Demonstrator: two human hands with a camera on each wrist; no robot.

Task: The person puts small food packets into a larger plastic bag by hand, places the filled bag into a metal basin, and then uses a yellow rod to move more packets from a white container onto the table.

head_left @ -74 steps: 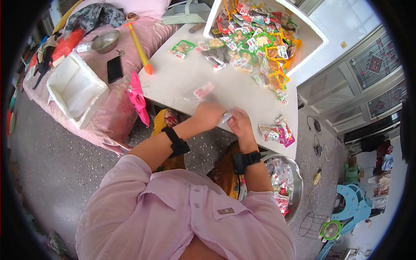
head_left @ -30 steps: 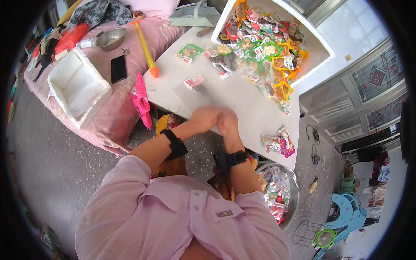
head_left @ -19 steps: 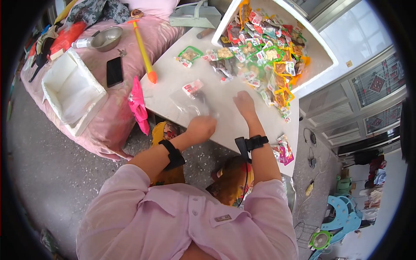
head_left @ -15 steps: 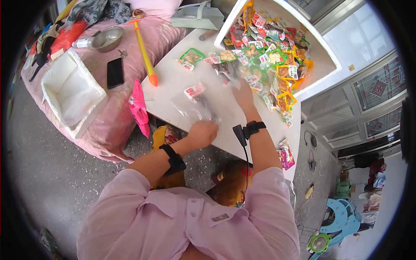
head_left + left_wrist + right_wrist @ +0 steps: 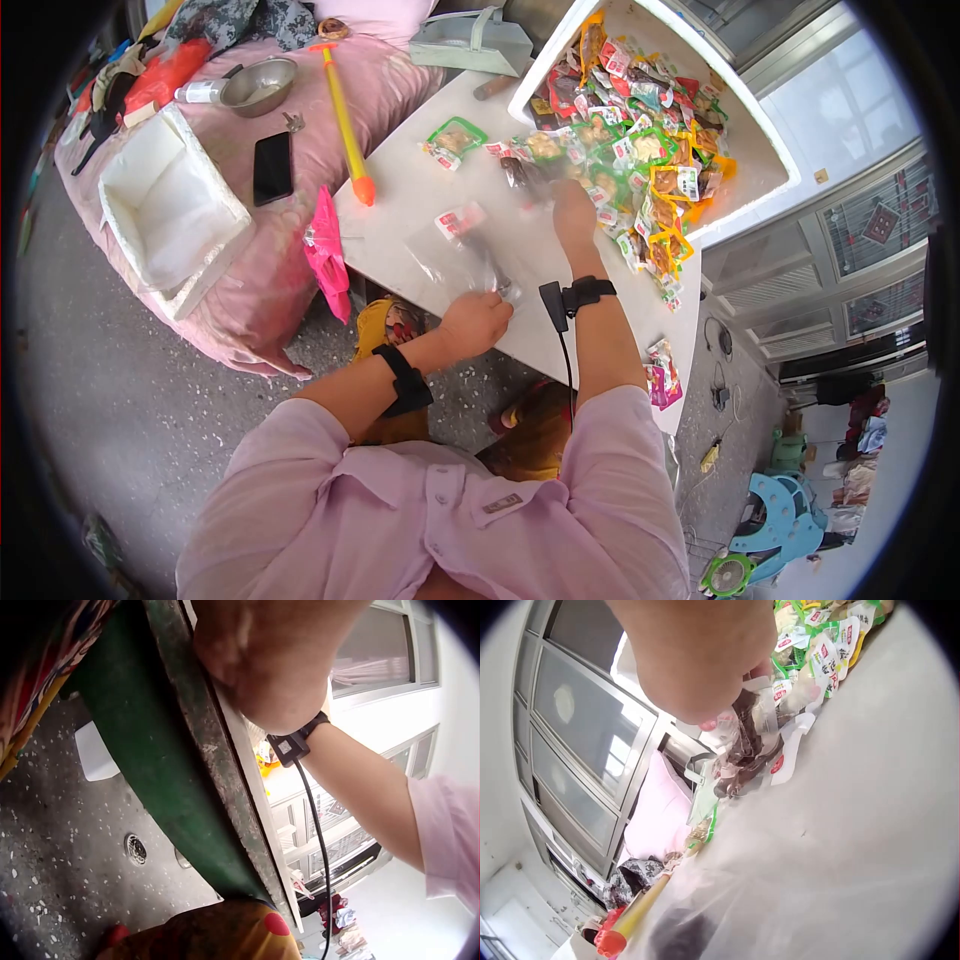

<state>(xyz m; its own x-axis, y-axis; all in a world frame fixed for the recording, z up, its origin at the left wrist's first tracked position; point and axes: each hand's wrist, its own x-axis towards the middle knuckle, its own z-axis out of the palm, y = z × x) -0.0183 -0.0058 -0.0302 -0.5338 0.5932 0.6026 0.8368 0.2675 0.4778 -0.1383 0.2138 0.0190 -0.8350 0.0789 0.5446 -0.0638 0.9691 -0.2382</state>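
Observation:
My left hand [image 5: 476, 322] is at the table's front edge, fingers curled on the near end of a clear plastic bag [image 5: 430, 265]. A dark snack packet with a red-and-white label [image 5: 460, 220] shows at this bag. In the left wrist view the left hand [image 5: 274, 656] hides its own fingertips. My right hand [image 5: 574, 220] reaches to the near side of the packet pile. In the right wrist view that hand [image 5: 705, 656] overlaps dark brown snack packets [image 5: 746, 739], its fingers on the clear wrapping of one; the fingertips are mostly hidden.
A white foam box [image 5: 745, 215] lies tipped at the table's back, spilling colourful snack packets [image 5: 645, 150]. A green-edged packet [image 5: 455, 137] lies apart to the left. Small packets [image 5: 662, 375] lie at the right edge. A bed [image 5: 290, 215] bears another foam box [image 5: 180, 205] and a phone [image 5: 273, 168].
My hands came together at the front edge, then parted. The right hand moved out to the dark packets by the pile. The left hand stayed near the edge with the clear bag.

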